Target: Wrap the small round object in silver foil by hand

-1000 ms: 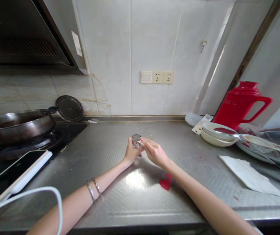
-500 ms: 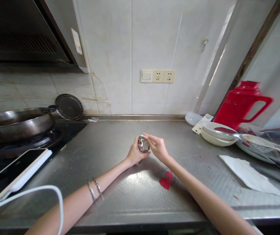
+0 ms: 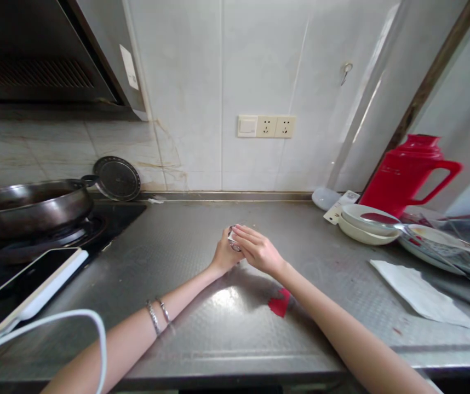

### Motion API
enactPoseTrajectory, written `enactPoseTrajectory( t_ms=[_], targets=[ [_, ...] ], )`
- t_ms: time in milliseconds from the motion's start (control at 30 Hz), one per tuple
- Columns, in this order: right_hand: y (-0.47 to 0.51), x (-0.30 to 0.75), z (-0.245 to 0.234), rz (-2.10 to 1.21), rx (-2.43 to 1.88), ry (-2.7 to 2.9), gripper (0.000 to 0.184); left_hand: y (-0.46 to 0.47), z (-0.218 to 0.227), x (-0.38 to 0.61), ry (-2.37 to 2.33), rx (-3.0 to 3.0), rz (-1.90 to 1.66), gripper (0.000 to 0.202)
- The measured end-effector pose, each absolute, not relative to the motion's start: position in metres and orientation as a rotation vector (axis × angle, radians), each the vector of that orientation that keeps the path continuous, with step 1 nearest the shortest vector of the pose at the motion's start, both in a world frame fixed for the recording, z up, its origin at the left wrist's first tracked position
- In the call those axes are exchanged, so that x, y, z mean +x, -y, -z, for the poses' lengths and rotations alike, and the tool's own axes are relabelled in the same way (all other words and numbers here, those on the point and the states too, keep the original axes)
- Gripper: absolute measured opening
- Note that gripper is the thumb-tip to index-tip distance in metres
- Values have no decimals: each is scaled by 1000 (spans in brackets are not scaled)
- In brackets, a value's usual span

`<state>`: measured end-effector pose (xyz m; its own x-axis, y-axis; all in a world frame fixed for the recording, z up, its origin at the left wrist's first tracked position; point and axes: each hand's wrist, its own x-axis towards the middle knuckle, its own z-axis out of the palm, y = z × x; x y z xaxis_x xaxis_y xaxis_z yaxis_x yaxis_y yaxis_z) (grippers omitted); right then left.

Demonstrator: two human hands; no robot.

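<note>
Both hands meet over the middle of the steel counter (image 3: 202, 328). My left hand (image 3: 223, 254) is closed around a small crumpled piece of silver foil (image 3: 232, 239), of which only an edge shows. My right hand (image 3: 256, 250) lies over the foil from the right, its fingers pressed together against it. Two thin bracelets (image 3: 158, 316) sit on my left wrist. A small red scrap (image 3: 279, 304) lies on the counter under my right forearm.
A dark wok (image 3: 25, 205) sits on the stove at left, a round metal lid (image 3: 116, 178) behind it. A phone (image 3: 25, 284) with a white cable (image 3: 54, 328) lies at front left. Bowls (image 3: 364, 224), plates, a red jug (image 3: 410, 169) and a paper sheet (image 3: 419, 295) fill the right.
The foil was held up and visible between my fingertips; now my right hand has closed over it and covers most of it. The hands stayed in the same spot.
</note>
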<state>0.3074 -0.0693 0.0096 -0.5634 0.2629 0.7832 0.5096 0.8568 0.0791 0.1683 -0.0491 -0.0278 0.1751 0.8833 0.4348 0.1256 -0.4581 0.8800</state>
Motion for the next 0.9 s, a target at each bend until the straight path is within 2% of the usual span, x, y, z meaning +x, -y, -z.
enactPoseTrajectory(
  t_ms=[367,600,800,900],
  targets=[
    [73,304,-9,590,-493,2224,30,46,34,167,-884,1711,-1364,57],
    [82,302,-9,183,-469,2204,30,46,31,166,-1001,1590,-1341,56],
    [76,316,-12,-65,-867,1611,25,51,26,169,-967,1500,-1296,66],
    [69,318,-12,-95,-863,1575,22,54,24,170,-978,1527,-1341,64]
  ],
)
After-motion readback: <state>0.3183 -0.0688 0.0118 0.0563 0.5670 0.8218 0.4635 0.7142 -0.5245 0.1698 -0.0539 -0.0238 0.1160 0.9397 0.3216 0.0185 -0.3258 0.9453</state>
